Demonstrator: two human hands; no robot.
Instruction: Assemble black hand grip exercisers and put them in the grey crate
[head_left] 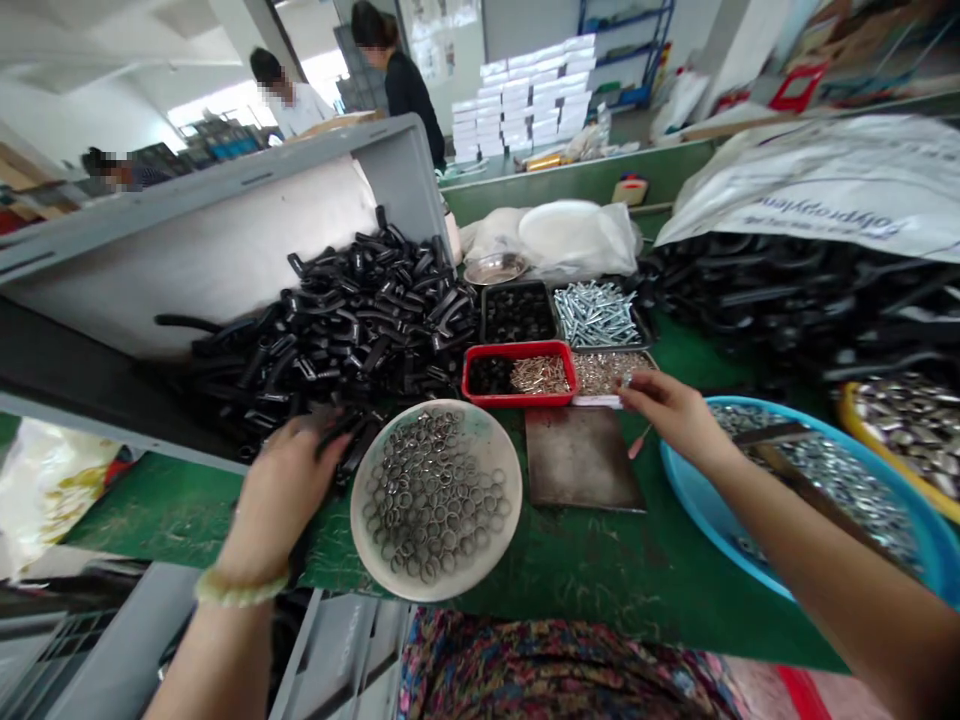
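Note:
My left hand (281, 485) is at the front edge of a heap of black curved handle-like parts (375, 310). Its thumb and fingers close around one black part, partly hidden and blurred. My right hand (675, 412) is over the front of a tray of small metal pieces (604, 372), its fingertips pinched on a tiny shiny metal piece (625, 380). Just below those fingers a thin tool with a pinkish tip (637, 442) shows. Between the hands are a pale bowl of metal rings (363, 500) and a flat metal plate (583, 460).
A tipped grey crate (247, 180) holds the black heap. Behind the plate stand a red tray (517, 402) and a tray of long screws (596, 314). A blue basin (694, 540) of metal parts is under my right forearm. A white sack (810, 190) covers more black parts. People are beyond.

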